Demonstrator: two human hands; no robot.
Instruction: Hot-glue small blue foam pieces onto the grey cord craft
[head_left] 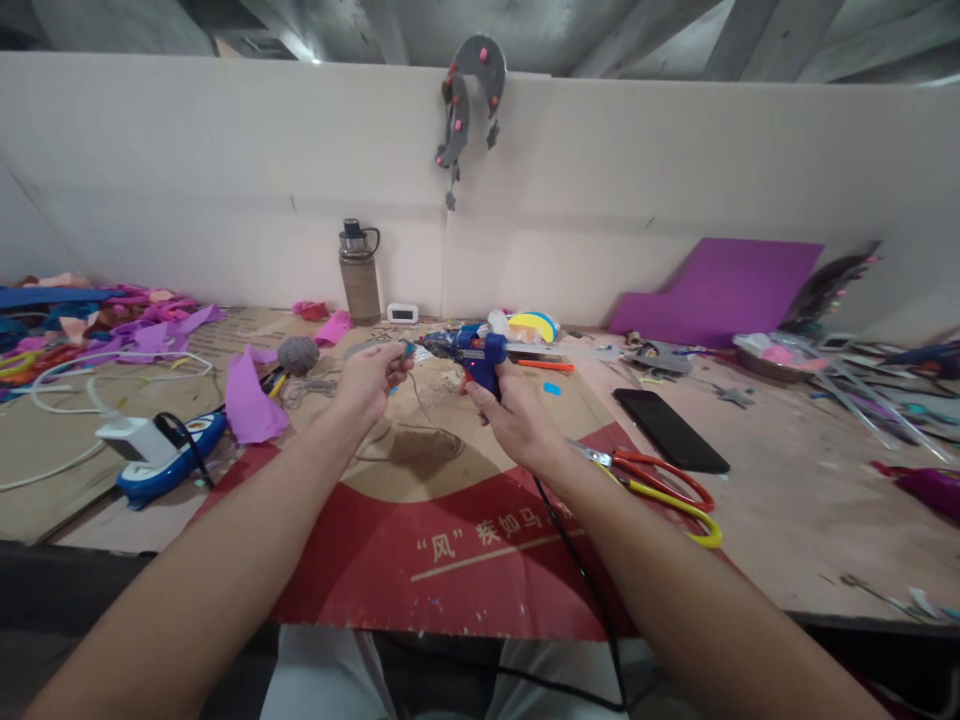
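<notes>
My right hand (517, 410) is wrapped round the grip of a blue hot glue gun (472, 348), with a clear glue stick (555, 348) jutting from its back end. The gun's nozzle points left, close to my left hand (375, 378). Between my left fingertips I pinch a small blue-green piece (409, 349), mostly hidden by the fingers. A thin grey yarn (427, 412) loops from near that hand onto the red and tan cardboard (390, 465). The grey yarn ball (298, 355) lies left of my left hand.
Red and yellow scissors (660, 485) and a black phone (670, 430) lie right of my right forearm. A blue power strip (172, 465) with a white charger is at left, near felt scraps (150, 320). A bottle (360, 280) stands by the wall. The gun's black cord (577, 570) hangs over the front edge.
</notes>
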